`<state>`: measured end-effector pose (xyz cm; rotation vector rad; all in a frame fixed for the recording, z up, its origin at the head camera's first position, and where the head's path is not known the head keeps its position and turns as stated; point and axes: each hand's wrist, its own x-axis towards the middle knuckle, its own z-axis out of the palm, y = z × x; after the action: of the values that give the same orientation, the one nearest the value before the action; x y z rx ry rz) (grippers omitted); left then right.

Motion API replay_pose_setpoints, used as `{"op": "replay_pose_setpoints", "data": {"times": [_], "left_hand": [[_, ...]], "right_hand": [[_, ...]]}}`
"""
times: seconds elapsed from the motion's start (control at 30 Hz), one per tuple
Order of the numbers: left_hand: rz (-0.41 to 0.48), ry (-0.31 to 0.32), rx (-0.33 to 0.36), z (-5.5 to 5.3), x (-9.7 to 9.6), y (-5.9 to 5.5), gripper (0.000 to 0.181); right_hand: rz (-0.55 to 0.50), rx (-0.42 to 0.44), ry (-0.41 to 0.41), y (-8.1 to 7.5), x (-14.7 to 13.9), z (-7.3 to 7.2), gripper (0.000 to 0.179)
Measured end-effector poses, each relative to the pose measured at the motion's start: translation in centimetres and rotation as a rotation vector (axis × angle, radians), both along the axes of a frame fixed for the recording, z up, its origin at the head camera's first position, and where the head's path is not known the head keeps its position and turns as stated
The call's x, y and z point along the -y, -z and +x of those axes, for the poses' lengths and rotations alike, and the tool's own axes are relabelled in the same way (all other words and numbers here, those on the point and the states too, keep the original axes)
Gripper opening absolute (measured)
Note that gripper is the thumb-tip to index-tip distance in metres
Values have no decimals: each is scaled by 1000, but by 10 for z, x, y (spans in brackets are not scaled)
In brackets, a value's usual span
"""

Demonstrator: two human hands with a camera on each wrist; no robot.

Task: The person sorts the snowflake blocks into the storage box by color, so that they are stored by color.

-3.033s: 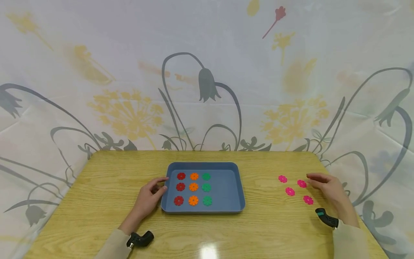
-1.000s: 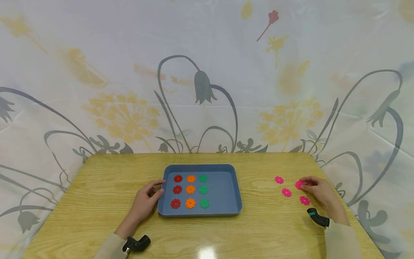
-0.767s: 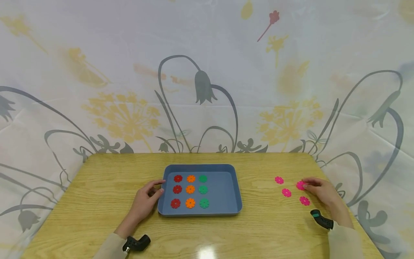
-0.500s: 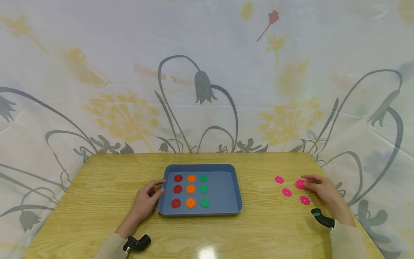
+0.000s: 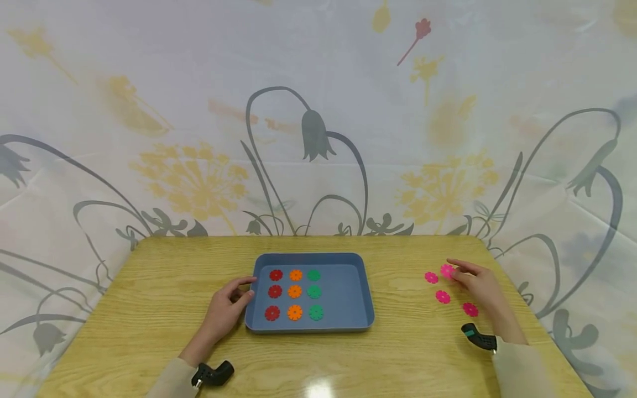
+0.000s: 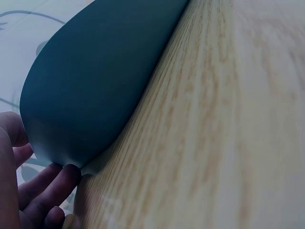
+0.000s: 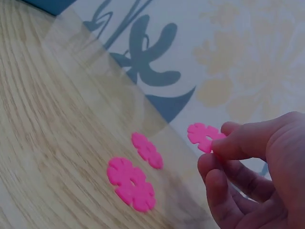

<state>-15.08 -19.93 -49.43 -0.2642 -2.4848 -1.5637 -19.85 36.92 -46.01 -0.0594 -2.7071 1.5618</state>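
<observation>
A blue tray point(image 5: 350, 293) holds rows of notched plastic discs: a red disc point(image 5: 275, 291), an orange disc point(image 5: 294, 291) and a green disc point(image 5: 314, 291) mark the middle row. The fingertips of my left hand point(image 5: 226, 309) rest against the tray's left side; the left wrist view shows them at the outer wall point(image 6: 90, 95). Off to the right, my right hand point(image 5: 480, 284) pinches a pink notched disc point(image 7: 200, 136) between thumb and fingers, raised off the table. Beneath it lie a pink disc point(image 5: 431, 277), another pink disc point(image 5: 442, 297) and a third pink disc point(image 5: 470, 309).
The light wooden table point(image 5: 318, 365) carries everything. A flower-patterned curtain point(image 5: 224, 110) hangs right behind its back edge. A dark wrist device point(image 5: 213, 373) is on the left arm, a similar device point(image 5: 479, 336) on the right.
My right hand has closed finger and thumb on the back-right pink disc, lifted it and carried it a little leftward and away from me. The left hand stays at the tray.
</observation>
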Motion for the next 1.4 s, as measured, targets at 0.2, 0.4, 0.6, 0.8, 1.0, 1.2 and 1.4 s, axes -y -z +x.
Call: {"op": "replay_pose_setpoints", "data": {"times": [0.2,0.4,0.6,0.8,1.0,1.2,1.4], "left_hand": [[-9,-6,13,0,-1,-3,29],[-6,-1,2,9,-8,-21,29],[-20,0,29,16,-13,-38,30],[-13,2,26,16,-13,-38,30],[-6,9,23,16,-12,-37,30],[-14,10,26,16,-12,-36,30],[-11,11,23,16,-12,-37,30]], "right_hand": [[-103,-23,-4,-1,20,-7,44],[-142,-31,-24,-1,41,-16,41],[-205,-36,-36,-7,60,-23,40],[-241,-42,-78,-14,79,-30,40],[-293,-68,-130,-17,97,-35,39],[-338,-79,-172,-17,117,-42,37],[-340,-69,-238,-21,140,-47,33]]}}
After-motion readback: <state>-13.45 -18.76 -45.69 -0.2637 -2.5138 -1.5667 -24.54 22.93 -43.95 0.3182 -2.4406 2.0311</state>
